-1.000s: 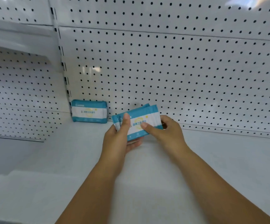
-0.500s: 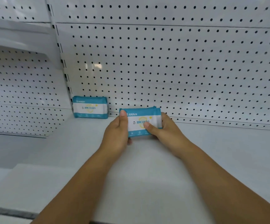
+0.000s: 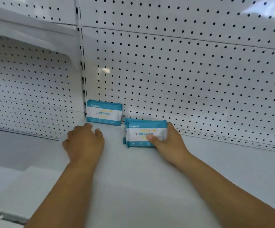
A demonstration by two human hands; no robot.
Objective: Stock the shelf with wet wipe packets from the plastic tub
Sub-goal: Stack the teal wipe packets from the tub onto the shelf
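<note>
A blue-and-white wet wipe packet (image 3: 103, 113) stands upright against the pegboard at the back left corner of the white shelf (image 3: 133, 178). Just right of it, my right hand (image 3: 168, 142) holds more wet wipe packets (image 3: 143, 130) upright on the shelf, thumb on the front face and fingers behind. These look like two packets pressed together. My left hand (image 3: 84, 142) hovers over the shelf to the left of them with fingers loosely curled, holding nothing. The plastic tub is out of view.
White pegboard back panel (image 3: 183, 76) runs behind the shelf. A neighbouring bay with its own pegboard (image 3: 26, 89) and an upper shelf (image 3: 26, 28) lies to the left. The shelf's front edge (image 3: 3, 216) shows at the lower left.
Both hands held the packets before. My left hand has let go and moved left. My right hand has carried the packets back towards the pegboard, beside the standing packet.
</note>
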